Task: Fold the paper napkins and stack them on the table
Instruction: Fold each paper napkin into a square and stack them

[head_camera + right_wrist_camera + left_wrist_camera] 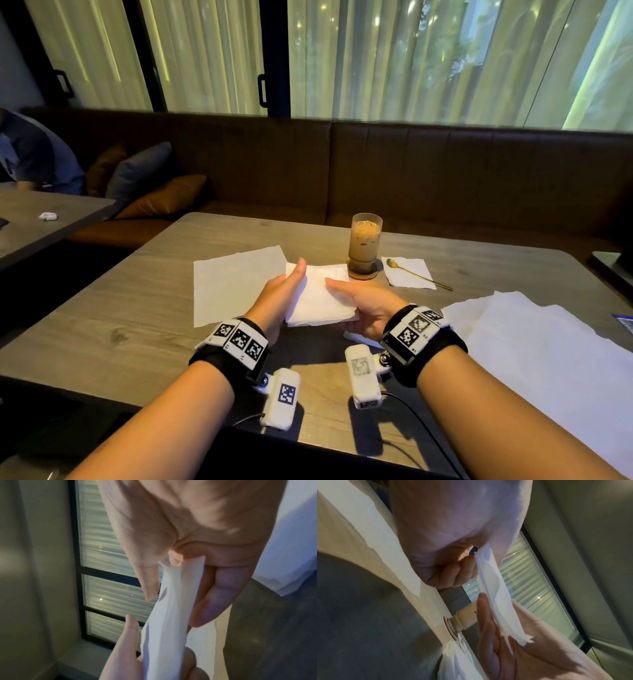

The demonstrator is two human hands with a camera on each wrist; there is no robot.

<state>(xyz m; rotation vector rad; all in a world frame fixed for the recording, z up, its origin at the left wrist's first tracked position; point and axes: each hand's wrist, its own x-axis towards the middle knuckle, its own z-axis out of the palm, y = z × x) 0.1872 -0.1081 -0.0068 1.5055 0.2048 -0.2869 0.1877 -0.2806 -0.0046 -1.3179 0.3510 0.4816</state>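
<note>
Folded napkin [320,297], held above the table [137,308] between both hands, in front of the person and just left of the table's middle. Its long axis runs from the near edge toward the window, tilted slightly leftward at the far end; the face lies roughly level. The left hand [280,298] grips the left edge, thumb laid straight along the top and fingers underneath. The right hand [366,308] pinches the right edge, thumb on top and fingers below; the right wrist view shows the layered edge [173,608] passing between thumb and fingers. One unfolded napkin [233,287] lies flat on the table to the left, partly under the held one. Just beyond stands a glass of iced coffee [364,243] on a coaster [363,274], near the napkin's far right corner. Farther right, a spoon [416,274] rests on a small napkin [409,272]. Spread sheets [541,346] cover the table's right side.
</note>
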